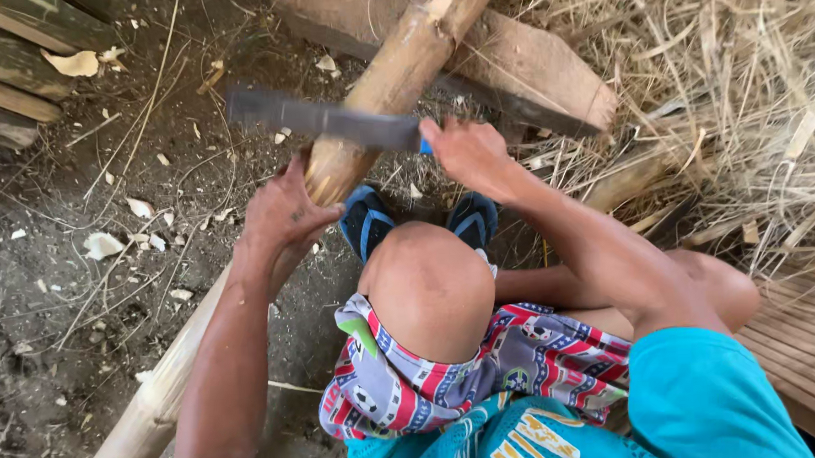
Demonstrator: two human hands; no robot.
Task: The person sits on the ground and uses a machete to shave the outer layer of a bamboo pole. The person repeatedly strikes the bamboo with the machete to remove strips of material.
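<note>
Clearly, your left hand [283,211] is wrapped around the bamboo pole [379,93], fingers curled over its upper side just below the blade, and your right hand [468,153] is closed on the blue handle of the machete [320,120], whose dark blade lies across the pole and looks blurred. The pole runs slantwise from the lower left, past your sandalled feet [368,222], up over a wooden block [529,68] near the straw pile [722,87].

You should reckon the pole stiff, hard-skinned and fairly heavy for its length; the smooth rind will likely be slick, so a full wrap holds better than fingertips. Grip it where you have it now, though keeping your fingers well back from the edge seems wise, since bamboo tends to split along its grain suddenly. The machete is probably blade-heavy, so hold it firmly on the handle. Chips [104,244] litter the dirt floor [53,299].
</note>
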